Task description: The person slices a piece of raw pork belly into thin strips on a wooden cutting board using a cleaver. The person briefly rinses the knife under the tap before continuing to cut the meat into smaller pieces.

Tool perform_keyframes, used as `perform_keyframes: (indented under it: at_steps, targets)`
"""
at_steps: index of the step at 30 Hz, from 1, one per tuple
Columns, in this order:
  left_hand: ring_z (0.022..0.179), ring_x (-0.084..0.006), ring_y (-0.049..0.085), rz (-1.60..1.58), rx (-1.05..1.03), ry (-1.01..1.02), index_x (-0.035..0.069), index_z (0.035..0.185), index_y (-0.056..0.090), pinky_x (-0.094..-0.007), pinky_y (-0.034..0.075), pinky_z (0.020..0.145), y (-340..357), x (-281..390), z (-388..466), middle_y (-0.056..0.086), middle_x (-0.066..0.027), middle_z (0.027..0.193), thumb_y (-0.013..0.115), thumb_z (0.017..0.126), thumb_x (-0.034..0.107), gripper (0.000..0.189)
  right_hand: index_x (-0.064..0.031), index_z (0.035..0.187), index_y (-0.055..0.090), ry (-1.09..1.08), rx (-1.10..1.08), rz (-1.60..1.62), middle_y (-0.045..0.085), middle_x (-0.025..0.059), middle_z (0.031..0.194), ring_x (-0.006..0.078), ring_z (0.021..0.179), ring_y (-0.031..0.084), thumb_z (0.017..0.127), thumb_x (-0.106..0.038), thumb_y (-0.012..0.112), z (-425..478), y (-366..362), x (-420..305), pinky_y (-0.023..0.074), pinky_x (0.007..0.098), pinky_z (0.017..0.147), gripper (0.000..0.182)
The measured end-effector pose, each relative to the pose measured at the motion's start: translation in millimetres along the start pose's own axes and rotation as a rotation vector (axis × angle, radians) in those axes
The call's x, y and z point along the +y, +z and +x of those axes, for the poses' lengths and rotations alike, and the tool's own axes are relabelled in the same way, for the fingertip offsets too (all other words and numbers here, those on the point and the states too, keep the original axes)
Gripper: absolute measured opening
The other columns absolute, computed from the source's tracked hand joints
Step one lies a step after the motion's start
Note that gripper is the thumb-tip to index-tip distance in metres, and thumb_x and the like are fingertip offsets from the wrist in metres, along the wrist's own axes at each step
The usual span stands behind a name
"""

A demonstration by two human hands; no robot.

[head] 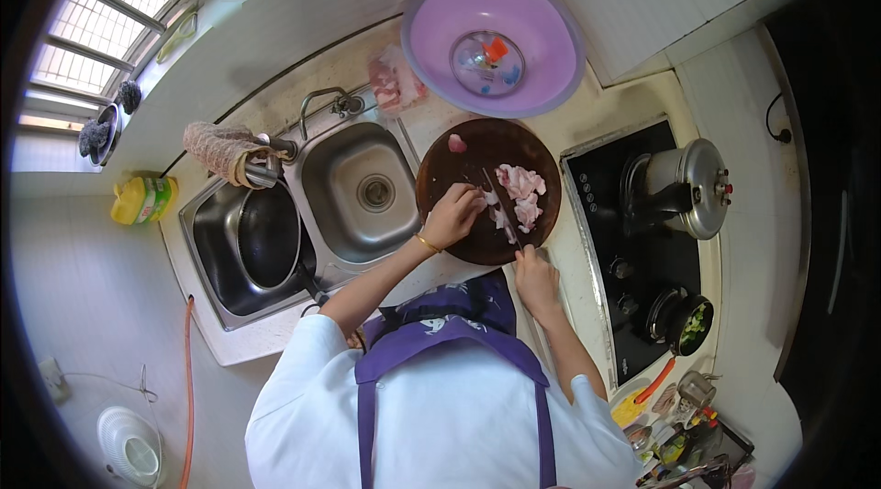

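Note:
A round dark wooden chopping board (447, 169) lies on the counter before me. My right hand (537, 280) grips the handle of a kitchen knife (500, 201), whose blade points away from me across the board. On the blade's left, my left hand (454, 216) has its fingers bent over a pale strip of raw meat (491, 198). A heap of cut raw meat (524, 190) sits on the blade's right. Apart from these, one small pink piece of meat (457, 143) rests near the board's far left edge.
Beyond the board stands a purple plastic basin (550, 69), beside bagged meat (394, 79). Leftward is a steel double sink (337, 214) with a wok (270, 238) in it. The black hob (599, 214) on the right bears a pressure cooker (702, 190) and a small pan (692, 327).

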State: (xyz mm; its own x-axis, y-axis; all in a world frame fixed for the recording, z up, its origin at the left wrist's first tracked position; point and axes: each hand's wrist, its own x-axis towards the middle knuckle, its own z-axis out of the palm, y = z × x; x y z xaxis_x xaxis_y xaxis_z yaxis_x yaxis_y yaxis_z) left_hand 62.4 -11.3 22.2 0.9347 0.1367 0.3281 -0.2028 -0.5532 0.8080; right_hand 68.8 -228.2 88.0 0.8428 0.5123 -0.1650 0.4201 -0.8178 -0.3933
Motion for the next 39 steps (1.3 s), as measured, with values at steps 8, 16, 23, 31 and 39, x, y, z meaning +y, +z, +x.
perform_keyframes:
  at_steps: [8,16,23,31,39]
  targets:
    - [0.095,-0.032,0.056,0.117,-0.001,0.177,0.001,0.092,0.057,-0.0382,0.047,0.081,5,-5,-5,0.056,-0.0129,0.099,0.063,0.074,-0.002,0.019,-0.0022,0.08,0.049,-0.018,-0.054,-0.019,0.059,0.0205,0.063,0.0411,0.058,0.059,0.092,-0.019,0.05,-11,-12,-9,0.0457,0.0506,0.052,0.02]
    - [0.097,-0.0341,0.055,0.095,-0.032,0.151,-0.001,0.091,0.055,-0.0384,0.047,0.083,6,-9,-11,0.056,-0.0159,0.101,0.061,0.072,-0.004,0.021,-0.001,0.082,0.048,-0.064,-0.094,-0.139,0.061,0.0188,0.06,0.0351,0.056,0.064,0.083,-0.007,0.049,18,16,-18,0.0522,0.0437,0.051,0.006]
    - [0.093,-0.0348,0.056,0.154,-0.002,0.136,-0.001,0.092,0.056,-0.0385,0.048,0.078,6,-7,-15,0.056,-0.016,0.099,0.062,0.072,-0.004,0.02,-0.0013,0.08,0.049,-0.142,0.04,-0.183,0.061,0.0181,0.06,0.0321,0.055,0.065,0.078,-0.004,0.05,28,34,-14,0.0537,0.041,0.052,0.004]
    - [0.092,-0.0345,0.056,0.129,0.05,0.174,-0.001,0.095,0.056,-0.0382,0.048,0.078,6,-7,-13,0.056,-0.016,0.1,0.062,0.074,-0.004,0.022,-0.0031,0.082,0.048,-0.046,0.008,-0.069,0.06,0.0175,0.061,0.0376,0.055,0.061,0.092,-0.018,0.048,2,4,-4,0.0475,0.0482,0.05,0.018]
    - [0.094,-0.0349,0.055,0.145,0.061,0.161,-0.001,0.094,0.056,-0.0388,0.048,0.078,8,-9,-17,0.055,-0.0158,0.1,0.063,0.073,-0.004,0.022,-0.0002,0.084,0.049,-0.069,-0.155,-0.131,0.061,0.0191,0.061,0.0374,0.057,0.063,0.084,-0.007,0.05,-14,-9,-13,0.0501,0.0453,0.05,0.007]
